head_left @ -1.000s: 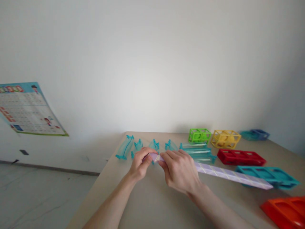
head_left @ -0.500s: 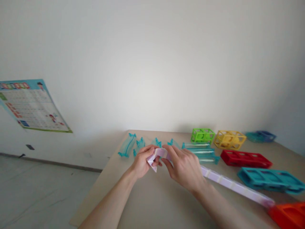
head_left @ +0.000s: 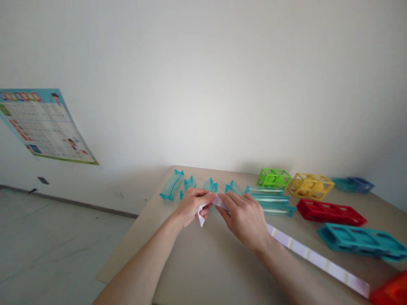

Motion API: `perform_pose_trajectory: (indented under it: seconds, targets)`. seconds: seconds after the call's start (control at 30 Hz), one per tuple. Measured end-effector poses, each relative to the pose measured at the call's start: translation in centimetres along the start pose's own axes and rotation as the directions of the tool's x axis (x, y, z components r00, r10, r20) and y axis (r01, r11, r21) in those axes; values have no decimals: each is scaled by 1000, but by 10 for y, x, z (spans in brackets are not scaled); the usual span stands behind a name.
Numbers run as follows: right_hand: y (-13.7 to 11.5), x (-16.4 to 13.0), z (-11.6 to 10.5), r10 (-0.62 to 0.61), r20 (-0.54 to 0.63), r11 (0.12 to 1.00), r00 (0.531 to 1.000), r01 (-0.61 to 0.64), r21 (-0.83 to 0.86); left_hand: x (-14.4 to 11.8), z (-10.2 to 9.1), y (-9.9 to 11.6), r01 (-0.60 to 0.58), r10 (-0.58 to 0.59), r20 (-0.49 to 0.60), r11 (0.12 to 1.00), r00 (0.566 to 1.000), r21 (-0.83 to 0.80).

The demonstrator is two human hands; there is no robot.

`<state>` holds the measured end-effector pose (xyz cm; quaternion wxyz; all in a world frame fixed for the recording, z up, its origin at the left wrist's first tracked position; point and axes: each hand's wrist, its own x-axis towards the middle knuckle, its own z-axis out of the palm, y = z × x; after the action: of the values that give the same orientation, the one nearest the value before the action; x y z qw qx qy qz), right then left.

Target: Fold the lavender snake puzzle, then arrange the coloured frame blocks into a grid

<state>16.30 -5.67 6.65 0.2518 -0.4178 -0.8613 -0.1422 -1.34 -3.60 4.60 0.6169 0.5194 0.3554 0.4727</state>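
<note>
One orange frame [head_left: 394, 291] sits by the lilac strip [head_left: 316, 259].

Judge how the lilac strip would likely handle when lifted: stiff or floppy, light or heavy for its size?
The lilac strip probably bends easily: its short end turns down sharply at the left hand. Past the right hand it runs nearly straight, suggesting some stiffness. Its slim shape suggests it is light.

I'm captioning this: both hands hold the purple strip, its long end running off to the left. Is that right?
Not quite: the long end of the purple strip runs right, as the head view shows; left hand and right hand do hold it.
</note>
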Motion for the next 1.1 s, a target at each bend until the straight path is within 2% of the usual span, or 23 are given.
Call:
perform_pose_trajectory:
  seconds: [0.17,0.33,0.53,0.63,0.9,1.0,1.1]
  targets:
    - [3,0,-3,-86,29,995,996,84,59,-1,-9,2,-26,21,47,995,999,93]
    - [7,-1,-7,-168,38,981,985,163,107,1,-19,0,-19,13,127,998,992,52]
    - [6,-5,-5,-291,9,949,957,287,126,0,-36,-2,85,-100,284,994,954,66]
    - [1,-5,-12,-301,48,940,952,288,183,-2,-39,-1,116,-130,330,991,935,62]
    - [-2,-5,-25,-236,166,956,957,198,215,-3,-41,0,127,-117,331,992,936,-8]
    - [-2,-6,-26,-263,202,946,943,212,243,-6,-40,1,131,-133,312,991,941,27]
    - [-5,-7,-27,-312,224,922,923,237,306,-8,-39,2,123,-140,380,990,914,70]
